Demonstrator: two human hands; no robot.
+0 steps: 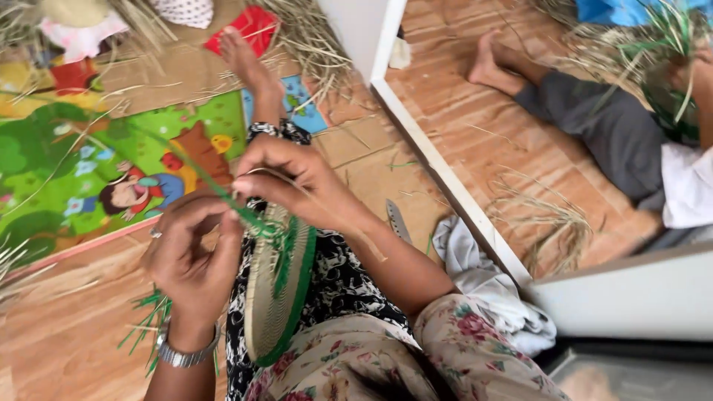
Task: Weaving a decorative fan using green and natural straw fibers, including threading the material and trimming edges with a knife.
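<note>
1. Left hand [191,256] and right hand [293,180] pinch green straw strands [223,194] at the woven round mat [278,293] on the lap.
2. A knife [398,220], white cloth [483,278] and loose straw [546,223] lie beside.
3. Wooden floor [67,341]; colourful play mat [96,163] at its far edge.

We find open wooden floor [67,334] at seven o'clock of our left hand [189,263]; a knife [397,220] and white cloth [483,278] (at three o'clock) crowd our right hand [297,182], the door frame [445,178] beyond.
</note>
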